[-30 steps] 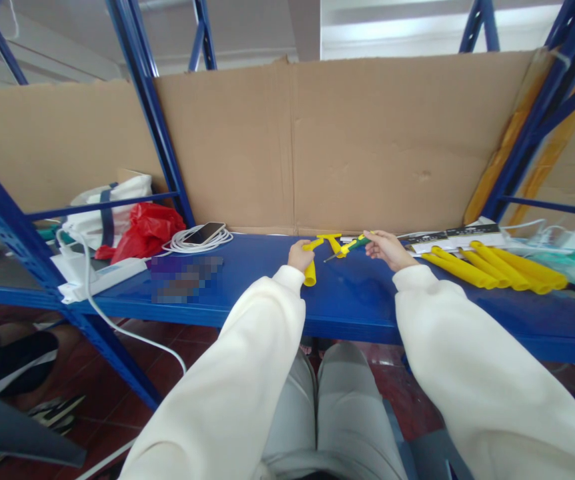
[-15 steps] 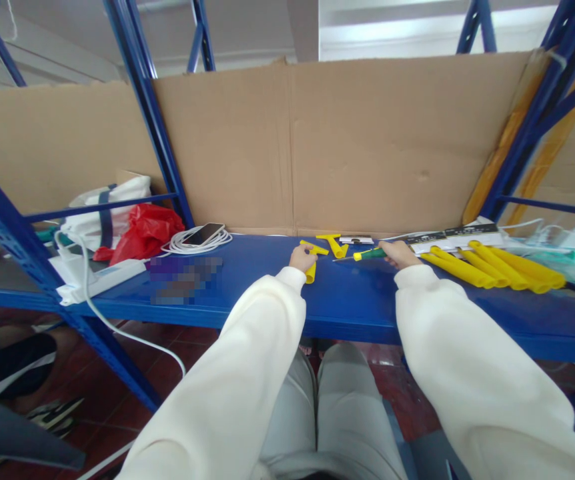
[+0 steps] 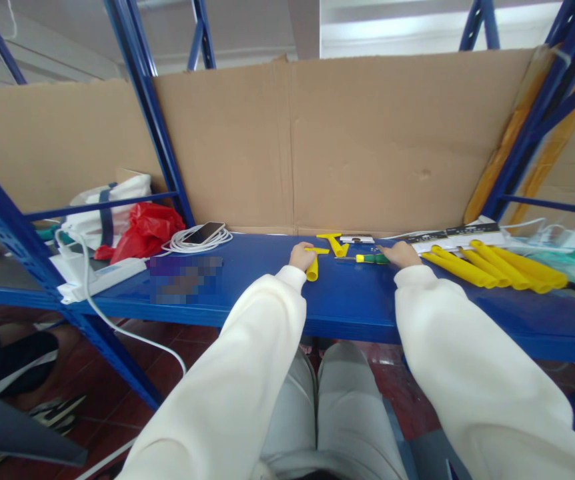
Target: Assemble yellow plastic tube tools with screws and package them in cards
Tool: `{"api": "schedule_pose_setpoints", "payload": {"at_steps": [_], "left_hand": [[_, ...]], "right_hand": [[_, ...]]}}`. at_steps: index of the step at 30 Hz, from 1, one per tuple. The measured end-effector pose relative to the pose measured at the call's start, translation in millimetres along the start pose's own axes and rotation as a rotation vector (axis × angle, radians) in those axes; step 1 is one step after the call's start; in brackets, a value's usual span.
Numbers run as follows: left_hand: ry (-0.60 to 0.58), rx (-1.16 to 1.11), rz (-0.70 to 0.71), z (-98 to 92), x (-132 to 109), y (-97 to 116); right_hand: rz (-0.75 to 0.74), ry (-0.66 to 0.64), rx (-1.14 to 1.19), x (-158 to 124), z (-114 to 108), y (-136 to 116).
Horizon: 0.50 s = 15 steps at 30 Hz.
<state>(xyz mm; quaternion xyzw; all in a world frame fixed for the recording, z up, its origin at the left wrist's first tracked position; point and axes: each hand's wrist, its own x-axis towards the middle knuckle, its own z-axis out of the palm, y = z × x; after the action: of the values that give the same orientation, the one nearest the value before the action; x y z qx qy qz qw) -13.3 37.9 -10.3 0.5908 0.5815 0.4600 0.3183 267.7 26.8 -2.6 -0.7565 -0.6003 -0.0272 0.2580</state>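
Gripping a yellow T-piece (image 3: 313,267) in left hand (image 3: 300,256), over the blue shelf (image 3: 252,267); probably light, stiff, slick, best held round the tube (image 3: 312,273); with right hand (image 3: 400,254) at the butt of a screwdriver (image 3: 362,259), grip impossible to tell; likely sturdy, best lifted by its handle (image 3: 375,259).

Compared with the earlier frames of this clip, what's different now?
The right hand has moved right and slightly nearer the person, bringing the screwdriver down from its tilt to lie about level over the blue shelf; whether the fingers have fully let go is unclear. Unchanged: the left hand holds its yellow piece, and the yellow tubes lie at right.
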Motion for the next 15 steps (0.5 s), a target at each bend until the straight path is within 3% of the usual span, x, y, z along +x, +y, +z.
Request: {"api": "schedule_pose_setpoints", "payload": {"at_steps": [3, 5, 8, 11, 15], "left_hand": [[0.015, -0.01, 0.029, -2.7, -3, 3], [0.032, 0.037, 0.072, -5.8, -8, 7], [0.062, 0.164, 0.191, -10.6, -17, 15], [0.017, 0.253, 0.307, -12.8, -26, 20], [-0.068, 0.294, 0.35, -11.7, -29, 21]], "right_hand": [[0.127, 0.02, -0.002, -5, -6, -7], [0.128, 0.02, 0.015, -10, -12, -16], [0.053, 0.018, 0.057, -15, -18, -29], [-0.08, -0.001, 0.114, -19, -19, -38], [-0.144, -0.15, 0.247, -26, -11, -44]]}}
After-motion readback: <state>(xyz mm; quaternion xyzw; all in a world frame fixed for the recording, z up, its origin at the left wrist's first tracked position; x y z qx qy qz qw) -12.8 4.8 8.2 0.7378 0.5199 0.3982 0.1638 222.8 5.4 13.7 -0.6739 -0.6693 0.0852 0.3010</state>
